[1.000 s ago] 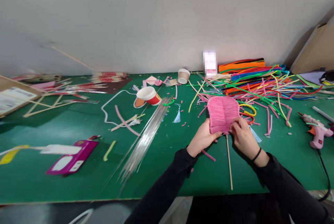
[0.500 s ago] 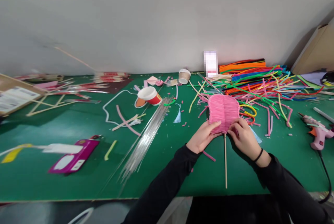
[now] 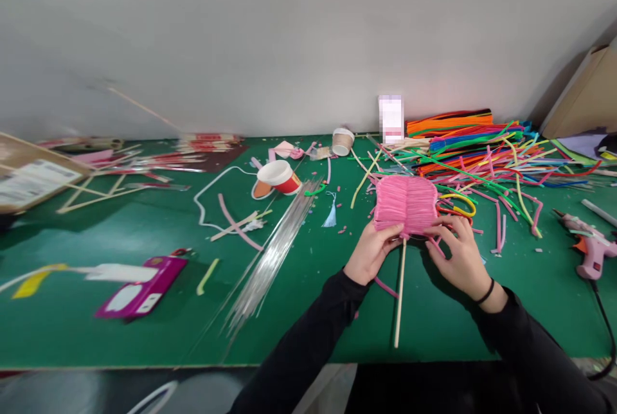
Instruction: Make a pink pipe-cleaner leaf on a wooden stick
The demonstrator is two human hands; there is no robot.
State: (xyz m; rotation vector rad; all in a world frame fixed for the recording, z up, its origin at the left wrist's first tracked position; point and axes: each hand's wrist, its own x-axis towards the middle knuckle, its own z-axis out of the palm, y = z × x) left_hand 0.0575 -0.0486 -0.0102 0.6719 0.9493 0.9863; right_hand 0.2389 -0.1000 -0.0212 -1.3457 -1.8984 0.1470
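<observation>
A pink fan [image 3: 405, 203] made of rows of fuzzy pipe cleaners is held over the table, with a thin wooden stick [image 3: 400, 298] running down from its bottom middle. My left hand [image 3: 371, 248] is closed on the fan's lower left, its thumb lying across the front near the stick. At the lower right edge is my right hand [image 3: 457, 256], fingers bent against the fan. A short pink pipe cleaner end [image 3: 436, 245] shows between its thumb and fingers. Scissors with yellow and red handles [image 3: 460, 205] lie partly hidden behind the fan.
Coloured pipe cleaners [image 3: 482, 150] are heaped at the back right. A pink glue gun [image 3: 590, 247] with a black cord lies far right. Left of the hands are clear thin sticks [image 3: 272, 260], a paper cup [image 3: 280, 177], a blue tassel [image 3: 330, 215] and a purple box [image 3: 157, 285].
The fan has shifted a little left and its stick now slants down to the left. My right hand's fingers have spread slightly, with a pink pipe cleaner end showing at them.
</observation>
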